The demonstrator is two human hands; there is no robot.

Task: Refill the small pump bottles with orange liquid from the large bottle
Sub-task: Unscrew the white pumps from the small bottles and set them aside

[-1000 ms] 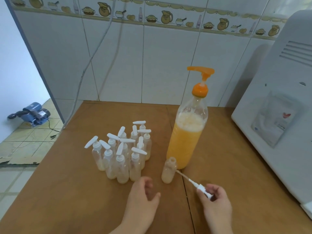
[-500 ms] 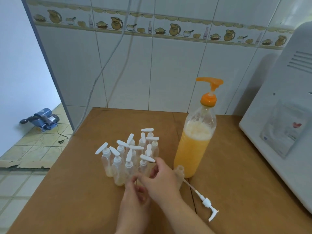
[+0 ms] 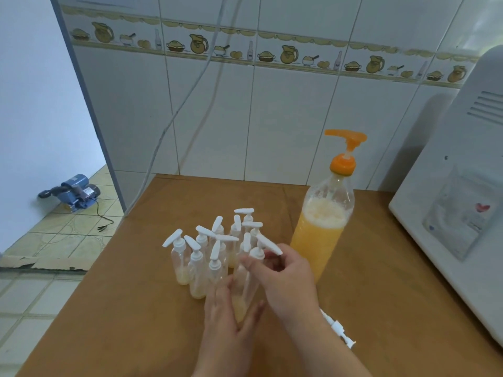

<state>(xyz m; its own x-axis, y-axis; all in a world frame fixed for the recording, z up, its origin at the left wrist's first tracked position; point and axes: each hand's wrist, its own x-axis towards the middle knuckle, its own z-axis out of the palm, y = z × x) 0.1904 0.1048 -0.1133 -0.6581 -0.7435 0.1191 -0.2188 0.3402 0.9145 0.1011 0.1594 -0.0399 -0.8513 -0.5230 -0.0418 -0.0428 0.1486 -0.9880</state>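
left hand [image 3: 228,319] cups the base of a small pump bottle [image 3: 245,284] at the cluster's near edge on the wooden table [image 3: 136,308]; right hand [image 3: 285,276] pinches its white pump head [image 3: 261,247]. large orange-liquid bottle [image 3: 321,235] stands just right; a loose pump [image 3: 337,330] lies beside the right forearm.

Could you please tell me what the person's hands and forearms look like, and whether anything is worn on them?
Both the left hand and the right hand are bare: no gloves, rings, watch or bracelet show. The forearms are bare too, with no sleeve in view.
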